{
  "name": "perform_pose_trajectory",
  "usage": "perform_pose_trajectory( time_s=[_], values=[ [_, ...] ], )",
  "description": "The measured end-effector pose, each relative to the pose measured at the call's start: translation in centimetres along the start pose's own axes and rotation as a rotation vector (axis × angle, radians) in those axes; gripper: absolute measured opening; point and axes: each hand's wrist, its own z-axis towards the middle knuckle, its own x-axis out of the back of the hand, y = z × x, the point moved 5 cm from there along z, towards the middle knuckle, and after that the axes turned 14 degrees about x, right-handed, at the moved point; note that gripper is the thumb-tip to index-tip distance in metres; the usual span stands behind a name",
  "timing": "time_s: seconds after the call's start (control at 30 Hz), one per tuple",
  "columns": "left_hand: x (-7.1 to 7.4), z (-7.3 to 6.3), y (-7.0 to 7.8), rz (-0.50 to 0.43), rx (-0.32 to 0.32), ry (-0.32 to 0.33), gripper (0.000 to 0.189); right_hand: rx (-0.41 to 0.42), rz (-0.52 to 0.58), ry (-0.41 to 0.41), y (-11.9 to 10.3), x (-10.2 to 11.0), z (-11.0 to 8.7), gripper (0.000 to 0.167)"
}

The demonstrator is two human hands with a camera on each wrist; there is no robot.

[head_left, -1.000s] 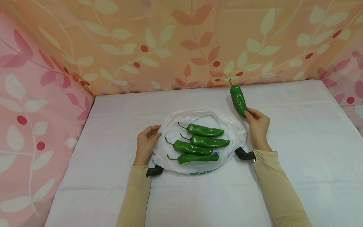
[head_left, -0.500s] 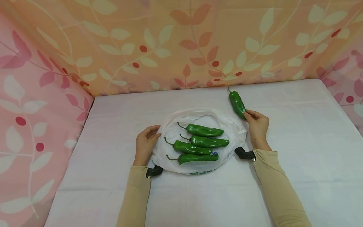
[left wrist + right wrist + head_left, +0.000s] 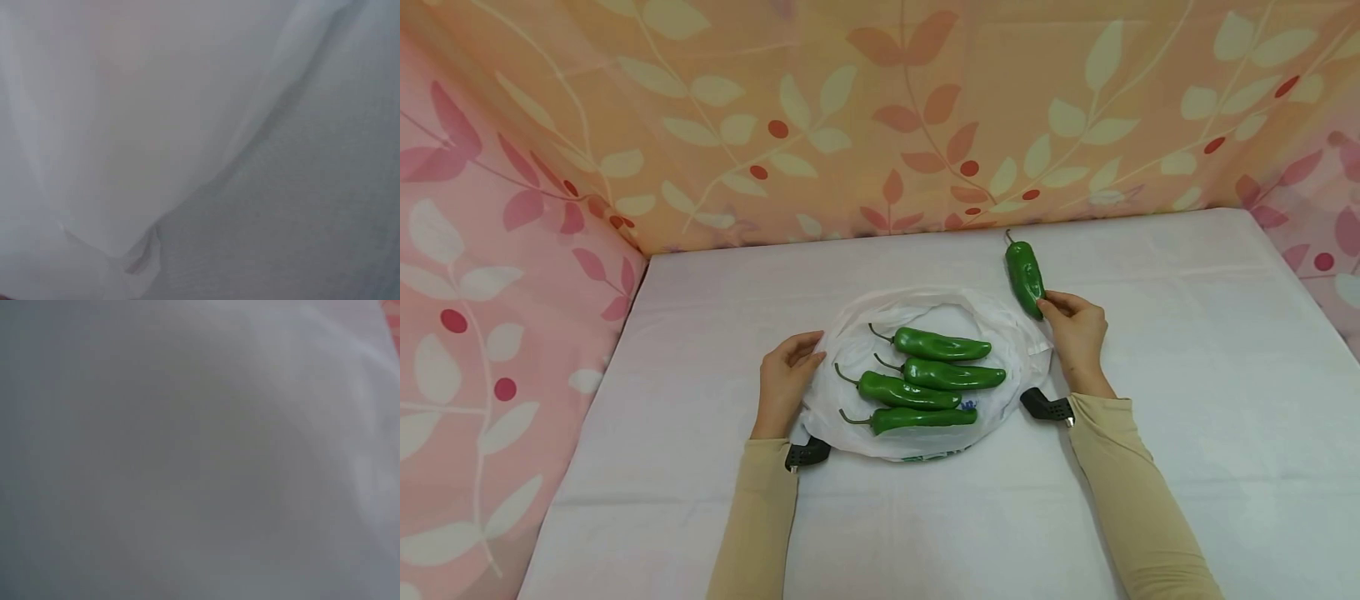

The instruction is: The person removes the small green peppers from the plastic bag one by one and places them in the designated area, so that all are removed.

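In the head view my right hand (image 3: 1078, 342) pinches the lower tip of a green pepper (image 3: 1024, 275) between thumb and fingers, its stem pointing away from me. My left hand (image 3: 786, 379) grips the left edge of a white plastic bag (image 3: 887, 447), which lies spread open. Inside the bag several green peppers (image 3: 943, 344) lie side by side, stems to the left. White plastic (image 3: 137, 125) fills much of the left wrist view, hiding the hand's work. A blurred pale surface (image 3: 200, 450) covers most of the right wrist view.
A white cloth (image 3: 940, 542) covers the table. Floral curtains (image 3: 820, 83) stand behind it and at both sides. Black wrist-worn devices (image 3: 1047, 407) sit at the inner side of each cuff, the right one close to the bag's right edge.
The right hand has shifted slightly left with the pepper, whose stem end has dropped toward me and turned more upright. The left hand, bag and peppers inside stay put.
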Motion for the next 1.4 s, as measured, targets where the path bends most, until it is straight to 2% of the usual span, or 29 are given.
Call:
perform_pose_trajectory(
  time_s=[0.5,0.8,0.93,1.1,1.23,1.4],
  values=[
    [0.1,0.0,0.0,-0.018,-0.002,0.002,0.029,-0.022,0.032,0.007,0.0,0.0,0.0,0.029],
    [0.1,-0.1,0.0,-0.007,-0.002,0.005,0.029,-0.06,0.287,0.071,0.1,0.5,0.3,0.03],
    [0.1,-0.1,0.0,-0.009,0.001,0.001,0.029,-0.034,0.364,0.108,-0.2,1.0,0.3,0.029],
    [0.1,-0.1,0.1,-0.006,-0.008,0.0,0.029,0.011,0.41,0.108,-1.2,1.4,0.4,0.027],
    [0.1,-0.1,0.1,-0.002,-0.018,-0.003,0.03,0.068,0.402,0.027,-2.5,1.2,0.3,0.028],
    [0.1,-0.1,0.1,-0.009,-0.015,0.002,0.029,0.187,0.359,-0.209,-4.3,0.3,-0.1,0.026]
  ],
)
